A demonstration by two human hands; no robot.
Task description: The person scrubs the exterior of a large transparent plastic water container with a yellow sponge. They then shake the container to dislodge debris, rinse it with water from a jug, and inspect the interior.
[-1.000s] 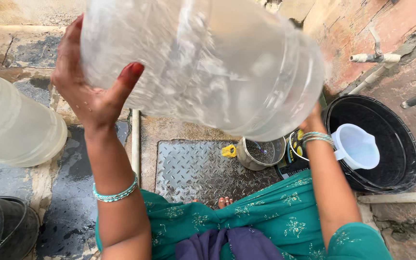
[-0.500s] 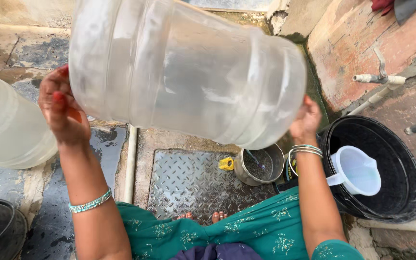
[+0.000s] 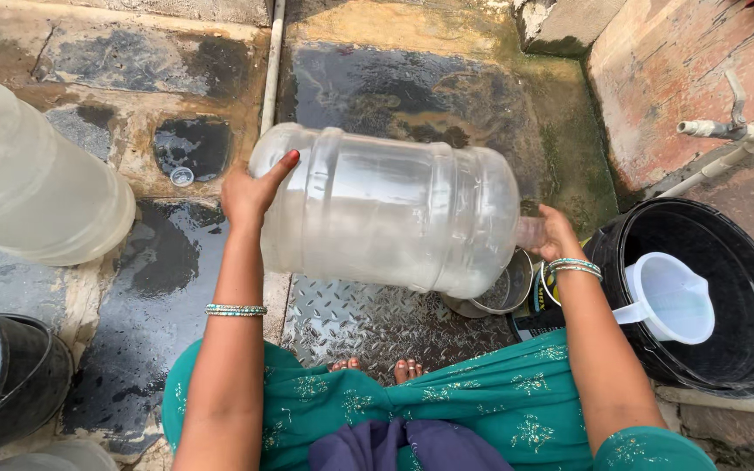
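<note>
Clear water jug (image 3: 394, 214), black tub (image 3: 726, 288) holding a white jug (image 3: 674, 301). Teal dress (image 3: 447, 410) with gold flecks; grey diamond-patterned metal plate (image 3: 368, 327).

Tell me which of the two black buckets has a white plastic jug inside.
The wide black bucket by the right hand holds the white jug; the black bucket at lower left shows none.
</note>
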